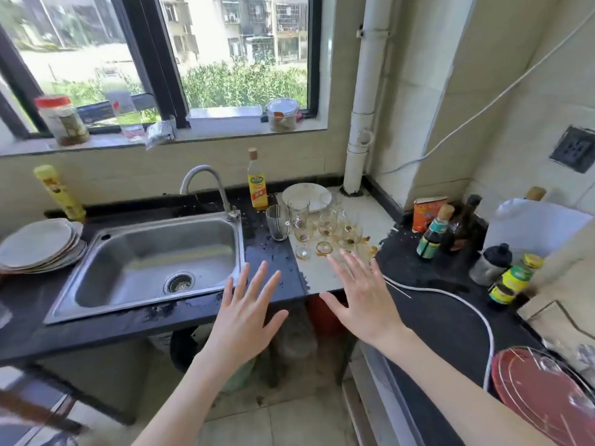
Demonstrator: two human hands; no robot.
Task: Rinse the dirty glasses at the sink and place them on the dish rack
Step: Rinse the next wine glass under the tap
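Observation:
Several dirty glasses with brown dregs stand clustered on the white counter patch right of the steel sink. A striped tumbler stands at the cluster's left edge. The curved tap rises behind the sink, which holds nothing. My left hand hovers with fingers spread over the counter's front edge, beside the sink's right rim. My right hand is also spread flat, just in front of the glasses, holding nothing. A red tray with a wire dish rack lies at the lower right.
Stacked plates sit left of the sink. A yellow oil bottle and a white plate stand behind the glasses. Sauce bottles and jars crowd the right counter, with a white cable running across it. Brown spills stain the white patch.

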